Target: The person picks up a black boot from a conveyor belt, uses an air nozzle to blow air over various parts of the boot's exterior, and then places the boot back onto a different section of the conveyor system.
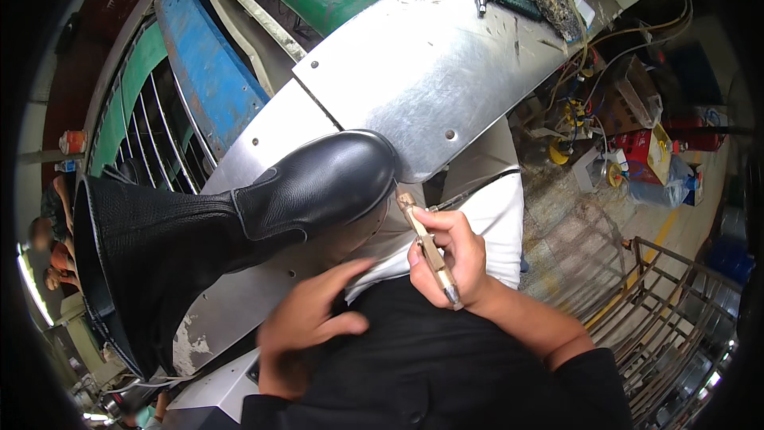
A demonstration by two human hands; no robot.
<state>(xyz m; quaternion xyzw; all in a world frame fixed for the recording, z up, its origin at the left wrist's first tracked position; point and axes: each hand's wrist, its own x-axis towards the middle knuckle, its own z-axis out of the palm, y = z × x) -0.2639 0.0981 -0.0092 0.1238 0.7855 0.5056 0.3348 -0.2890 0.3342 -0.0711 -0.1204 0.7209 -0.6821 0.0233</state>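
Gripping slim brownish tool (426,239) in right hand (455,261), pinched narrow between thumb and fingers, with tip right at toe edge of black boot (318,183); can't tell if touching. Spreading left hand (312,320) wide, blurred, just below boot. Boot: over metal counter (446,72), toe to right, shaft opening to left. Also in view: dark green tool (513,1) at counter's far end, metal rack (664,302) at lower right.
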